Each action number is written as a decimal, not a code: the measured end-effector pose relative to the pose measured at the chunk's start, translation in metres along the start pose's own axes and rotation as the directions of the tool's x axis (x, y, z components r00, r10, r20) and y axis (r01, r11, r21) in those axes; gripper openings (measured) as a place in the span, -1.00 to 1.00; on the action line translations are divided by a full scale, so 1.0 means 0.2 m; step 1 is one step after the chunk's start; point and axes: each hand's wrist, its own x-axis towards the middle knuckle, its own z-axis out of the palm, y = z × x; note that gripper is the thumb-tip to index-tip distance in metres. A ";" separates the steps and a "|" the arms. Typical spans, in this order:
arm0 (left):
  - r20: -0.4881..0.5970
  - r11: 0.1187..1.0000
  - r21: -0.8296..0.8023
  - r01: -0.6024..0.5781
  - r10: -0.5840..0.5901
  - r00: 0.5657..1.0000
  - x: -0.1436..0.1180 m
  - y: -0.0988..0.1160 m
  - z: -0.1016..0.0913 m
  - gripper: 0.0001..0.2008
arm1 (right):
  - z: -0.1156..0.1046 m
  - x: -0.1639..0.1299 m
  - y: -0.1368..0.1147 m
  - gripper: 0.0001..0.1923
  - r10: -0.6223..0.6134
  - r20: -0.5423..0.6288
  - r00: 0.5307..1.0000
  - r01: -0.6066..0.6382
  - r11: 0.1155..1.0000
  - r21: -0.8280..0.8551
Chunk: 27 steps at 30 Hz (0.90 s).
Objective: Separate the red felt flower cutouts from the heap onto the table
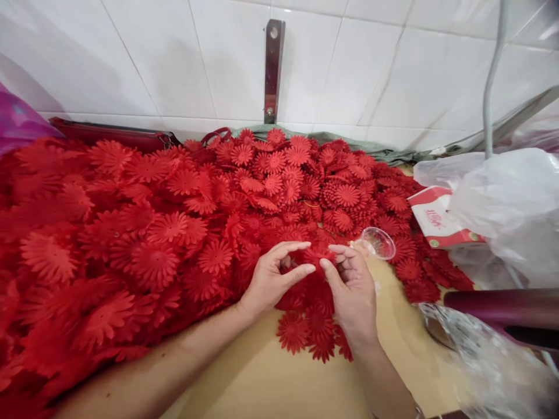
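Note:
Between my two hands, over the table, is a red artificial flower layer (319, 254) with narrow petals. My left hand (277, 273) has its thumb and forefinger curved at the flower's left edge, with a gap behind the fingertips. On the other side, my right hand (353, 285) pinches the flower's right edge between thumb and fingers. Just below the hands, several red flower layers (292, 331) lie on the tan tabletop (244, 372). A large heap of the same red flowers (152, 256) spreads left of and beyond my hands.
A small clear plastic cup (378, 243) stands beyond my right hand. To the right are a red-and-white box (437, 218), white plastic bags (510, 203), a dark purple object (493, 311) and clear plastic wrap (484, 349). A white tiled wall (174, 58) with a metal bracket (273, 70) rises behind.

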 end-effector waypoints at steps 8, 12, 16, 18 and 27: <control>0.030 0.998 -0.056 0.025 -0.023 0.999 0.00 -0.02 0.01 -0.84 | 0.00 0.00 0.02 -0.75 0.033 0.123 0.992 -0.046 0.994 0.097; 0.003 0.997 -0.077 -0.016 0.016 1.000 0.00 -0.02 0.01 -0.89 | 0.01 0.00 0.03 -0.73 0.102 0.181 0.978 -0.145 0.959 0.243; -0.016 0.984 -0.177 0.033 -0.036 0.999 -0.01 -0.01 0.03 -0.86 | 0.02 0.00 0.01 -0.71 0.178 0.202 0.963 -0.245 0.888 0.390; -0.054 0.971 -0.232 0.049 -0.063 0.997 0.00 -0.02 0.03 -0.85 | 0.02 0.01 0.00 -0.72 0.208 0.210 0.955 -0.282 0.855 0.435; -0.251 0.993 -0.118 0.017 -0.046 0.967 0.04 -0.04 -0.02 -0.61 | -0.01 0.04 0.02 -0.63 0.186 0.059 0.981 -0.194 0.900 0.391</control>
